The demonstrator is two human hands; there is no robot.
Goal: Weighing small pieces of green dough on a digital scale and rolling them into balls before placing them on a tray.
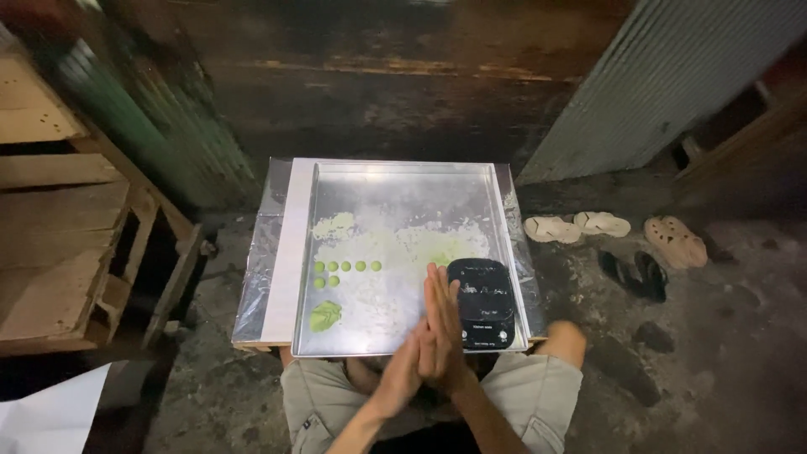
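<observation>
Head view is looking straight down on a person sitting on the ground, and both hands are meeting palm to palm right over the near edge of the metal tray [395, 181]. The left hand [402, 374] is angling up from the lower left, its forearm running diagonally in from the bottom of the frame, while the right hand [440, 324] is coming in from the lower right and lying flat against it. The fingers [435, 290] are stretched out straight and pressed close together, pointing away from the body toward the far rim of the tray; whether anything is sitting between the palms, I cannot tell, as the contact is hiding it. Just to the right of the fingertips, a black digital scale [482, 301] is sitting in the tray's near right corner, its long axis running from the person toward the far rim. Out to the left of the fingers, well apart from them, small green dough balls [345, 266] are lying in a short row running left to right, with two more tucked beneath the row's left end. Nearer the person and left of the hands, a flattened green dough lump [324, 315] is resting on the tray floor. White flour [378, 244] is scattered just beyond the fingertips. Off to the right, sandals [601, 224] are lying on the concrete.
</observation>
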